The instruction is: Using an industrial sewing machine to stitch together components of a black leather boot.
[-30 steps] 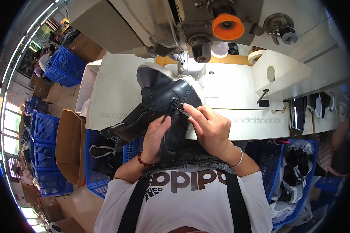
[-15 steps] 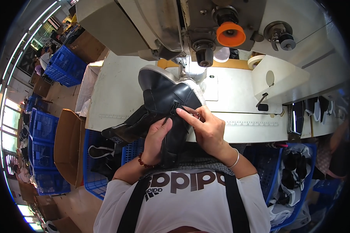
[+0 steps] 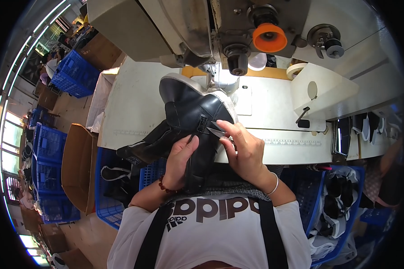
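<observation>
In the head view, a black boot upper (image 3: 191,121) lies in the middle of the frame, on the front edge of a pale sewing table (image 3: 134,107) below the grey sewing machine (image 3: 188,27). The left hand (image 3: 182,159) grips the boot from below, fingers curled on the leather. The right hand (image 3: 244,150) pinches small metal snips (image 3: 216,130) — tips touching the boot's zip seam. At lower left sit blue crates (image 3: 49,148) and a brown cardboard box (image 3: 76,166); an orange knob (image 3: 269,38) shows at the top.
</observation>
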Demonstrator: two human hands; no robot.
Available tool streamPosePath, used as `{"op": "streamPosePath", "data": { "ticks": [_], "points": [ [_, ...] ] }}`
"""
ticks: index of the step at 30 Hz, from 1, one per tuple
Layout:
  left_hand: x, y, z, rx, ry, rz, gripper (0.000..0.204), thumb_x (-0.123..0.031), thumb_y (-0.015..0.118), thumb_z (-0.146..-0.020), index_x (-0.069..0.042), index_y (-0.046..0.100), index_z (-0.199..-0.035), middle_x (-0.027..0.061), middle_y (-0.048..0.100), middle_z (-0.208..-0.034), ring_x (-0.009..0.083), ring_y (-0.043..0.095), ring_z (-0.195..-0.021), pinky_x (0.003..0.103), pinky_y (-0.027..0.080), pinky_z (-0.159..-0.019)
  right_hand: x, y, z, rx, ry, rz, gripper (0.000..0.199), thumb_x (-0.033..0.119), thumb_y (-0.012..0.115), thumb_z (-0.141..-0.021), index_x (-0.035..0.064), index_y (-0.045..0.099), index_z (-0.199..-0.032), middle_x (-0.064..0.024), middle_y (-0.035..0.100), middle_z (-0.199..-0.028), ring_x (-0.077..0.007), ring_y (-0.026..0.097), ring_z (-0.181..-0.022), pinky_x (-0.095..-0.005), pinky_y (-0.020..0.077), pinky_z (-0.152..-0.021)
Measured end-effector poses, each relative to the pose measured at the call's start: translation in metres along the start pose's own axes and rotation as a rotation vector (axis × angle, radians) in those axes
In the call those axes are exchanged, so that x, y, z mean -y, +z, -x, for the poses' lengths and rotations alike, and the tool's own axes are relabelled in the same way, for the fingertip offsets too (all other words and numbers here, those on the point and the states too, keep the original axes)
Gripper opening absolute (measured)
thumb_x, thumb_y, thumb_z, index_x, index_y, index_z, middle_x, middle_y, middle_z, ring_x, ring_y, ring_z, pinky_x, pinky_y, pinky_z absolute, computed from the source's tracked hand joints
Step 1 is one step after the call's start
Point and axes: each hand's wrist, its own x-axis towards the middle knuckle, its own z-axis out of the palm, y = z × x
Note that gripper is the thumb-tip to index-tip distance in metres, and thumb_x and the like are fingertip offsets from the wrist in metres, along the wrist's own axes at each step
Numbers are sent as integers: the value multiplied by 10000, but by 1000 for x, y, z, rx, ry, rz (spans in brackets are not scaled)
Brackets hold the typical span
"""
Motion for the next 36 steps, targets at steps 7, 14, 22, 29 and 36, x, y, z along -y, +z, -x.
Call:
{"op": "streamPosePath", "data": {
  "ticks": [7, 14, 22, 29, 36],
  "points": [
    [1, 0, -1, -11, 2, -6, 303, -246, 511, -1098, -14, 620, -1259, 29, 713, -1079, 69, 690, -901, 220, 565, -781, 2, -1, -4, 0, -58, 118, 589, -37, 726, -802, 197, 677, -1340, -98, 633, -852, -233, 624, -630, -347, 493, -530],
    [2, 4, 0, -77, 5, -20, 300, -255, 515, -1097, -16, 621, -1244, 19, 709, -1060, 61, 682, -898, 217, 556, -777, -1, -1, -9, 22, -119, 151, 630, -63, 710, -739, 241, 736, -1291, -73, 614, -833, -192, 607, -621, -330, 492, -524],
    [0, 3, 1, -28, -10, -12, 299, -255, 520, -1094, -13, 629, -1232, 25, 711, -1065, 64, 682, -897, 218, 556, -778, -14, -13, -11, 207, -49, -302, 466, -41, 721, -838, 133, 718, -1270, -74, 592, -813, -166, 594, -666, -283, 477, -598],
    [4, 9, 1, -68, -3, -46, 281, -247, 531, -1090, -21, 635, -1221, -10, 690, -1012, 38, 650, -850, 204, 532, -740, -9, 5, -14, 41, 78, -273, 300, -23, 788, -828, 20, 677, -1104, -85, 613, -833, -189, 598, -714, -301, 493, -657],
    [7, 10, 0, -80, 31, -66, 282, -262, 537, -1092, -31, 646, -1213, -47, 658, -982, 7, 591, -818, 193, 487, -714, -5, 21, -28, -64, -26, -148, 278, 6, 747, -750, 58, 645, -1004, -67, 619, -860, -252, 648, -646, -359, 496, -541]
  ]
}}
